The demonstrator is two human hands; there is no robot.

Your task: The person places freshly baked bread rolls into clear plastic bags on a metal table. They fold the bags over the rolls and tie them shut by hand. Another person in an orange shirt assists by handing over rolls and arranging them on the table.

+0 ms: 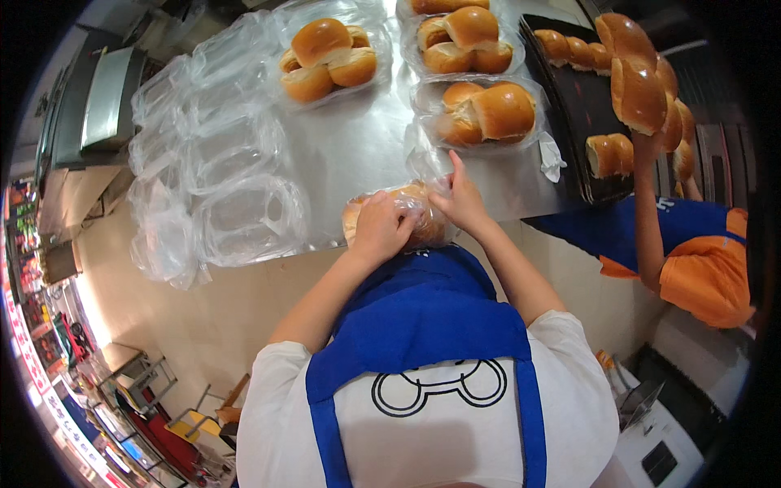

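Observation:
At the table's near edge, a bread loaf (411,195) lies in a clear plastic bag, close against my blue apron. My left hand (386,226) rests over its left part, fingers curled down onto the bread. At the bag's right end, my right hand (462,198) pinches the gathered plastic bag (429,165), its index finger pointing away from me. Just beyond, golden bread rolls (504,112) sit in an open clear bag. Further back are more bagged rolls (468,31), and another bagged cluster of rolls (321,49) stands to the left.
Several clear plastic bags with trays (248,215) cover the left of the metal table (350,146). At right, a dark baking tray (569,106) holds rolls beside a crumpled white paper (551,157). A co-worker's hand (648,146) lifts a stack of rolls (639,81) over it.

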